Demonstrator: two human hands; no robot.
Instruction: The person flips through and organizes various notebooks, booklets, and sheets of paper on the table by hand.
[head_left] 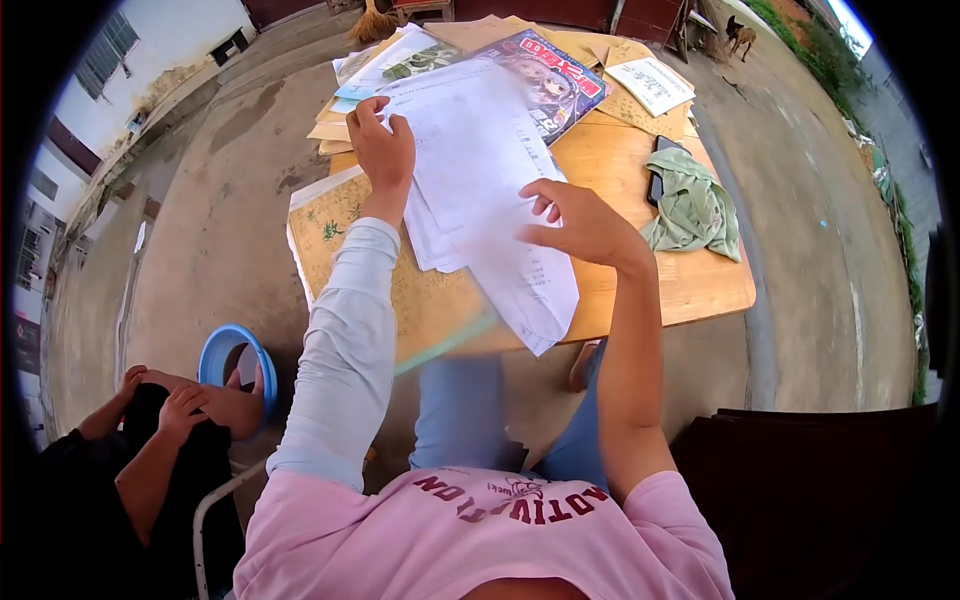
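White printed sheets lie in a loose, overlapping stack on the wooden table. My left hand is at the upper left edge of the stack, its fingers curled and a gap between thumb and forefinger; whether it pinches a sheet edge is unclear. Over the right side of the papers is my right hand, fingers bent and apart, with nothing visible between them. A colourful comic magazine lies beyond the sheets. Under their left side rests a tan patterned paper. A blurred greenish edge shows near the table's front.
A green cloth partly covers a dark phone at the table's right. A small white booklet lies at the back right. Another person sits at lower left beside a blue basin. A dog stands far off.
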